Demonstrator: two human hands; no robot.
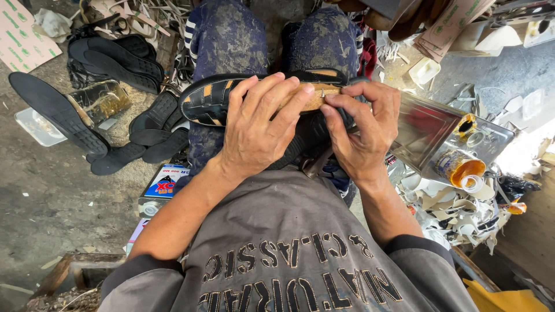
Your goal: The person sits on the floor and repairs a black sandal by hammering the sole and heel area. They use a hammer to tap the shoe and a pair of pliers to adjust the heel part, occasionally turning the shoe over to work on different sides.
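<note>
A grey shirt (pixel 289 254) with stitched lettering fills the bottom of the view, closest to the lens, and both forearms run up from it to a black sandal (pixel 211 101) lying crosswise on the person's lap, over dark patterned trousers (pixel 228 37). The left hand (pixel 257 130) lies flat over the sandal's middle, its fingers (pixel 289 95) spread and curled over the tan insole edge, pressing rather than closing tight. The right hand (pixel 367 130) meets the sandal at its right end, thumb and forefinger pinched together on the insole's edge, the other fingers folded around the end. Left of the sandal, on the concrete floor, lie several loose black soles (pixel 124 60) and a long dark sole (pixel 55 110) over a white tray. Right of the sandal stands a shiny metal box (pixel 428 130) with an open tin of yellow glue (pixel 459 167) just beside it, and pale offcut scraps (pixel 457 211) are heaped below that.
</note>
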